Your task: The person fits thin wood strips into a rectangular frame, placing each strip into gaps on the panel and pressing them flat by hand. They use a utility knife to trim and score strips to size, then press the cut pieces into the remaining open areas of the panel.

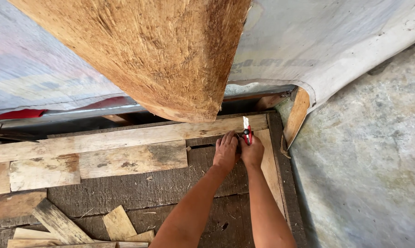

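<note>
My right hand (pixel 254 151) grips a red utility knife (pixel 247 132) with its blade pointing up, at the far right end of a wooden frame. My left hand (pixel 226 150) lies flat right beside it, fingers pressed on the dark board by a narrow gap. Both hands touch each other near the pale plank (pixel 125 138) that runs across the frame's top edge. A wide fibrous brown mat (pixel 157 50) hangs over the frame from above and hides the part behind it.
A grey-white tarp (pixel 336 36) covers the back. Rough concrete floor (pixel 368 165) lies to the right. Loose wood offcuts (pixel 60 225) sit at the lower left on dark boards. A short pale plank (pixel 296 115) leans at the frame's right corner.
</note>
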